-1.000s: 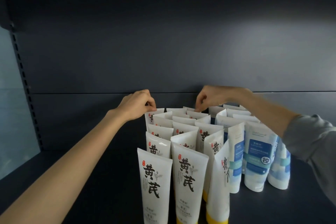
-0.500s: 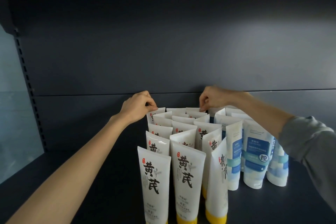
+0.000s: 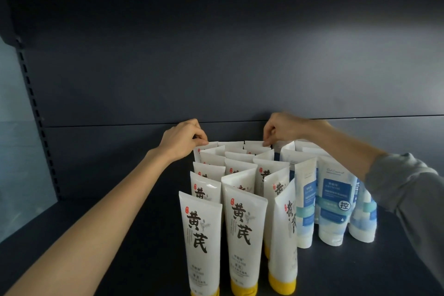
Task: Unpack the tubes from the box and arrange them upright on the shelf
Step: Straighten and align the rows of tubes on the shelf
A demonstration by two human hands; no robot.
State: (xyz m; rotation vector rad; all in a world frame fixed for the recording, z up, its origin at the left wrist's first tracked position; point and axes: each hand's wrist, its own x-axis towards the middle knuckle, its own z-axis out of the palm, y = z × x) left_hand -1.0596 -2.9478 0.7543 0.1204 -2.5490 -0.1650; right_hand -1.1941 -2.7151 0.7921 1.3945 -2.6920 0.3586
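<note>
The white tubes [image 3: 242, 228] with yellow caps, lettered 黄芪, stand upright in rows on the dark shelf [image 3: 120, 247], just beside blue-and-white tubes [image 3: 335, 202] badged 控. The left hand [image 3: 182, 139] and right hand [image 3: 281, 127] each pinch the top edge of one at the back.

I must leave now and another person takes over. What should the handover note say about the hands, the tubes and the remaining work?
Left hand: pinches the top edge of the rear left tube.
Right hand: pinches the top edge of the rear right tube.
Done: yellow-capped tubes stand upright in three rows on the shelf, with blue-labelled tubes to their right.
Left: probably steady both rear tubes, then release. Whether more tubes wait unpacked is not visible.
</note>
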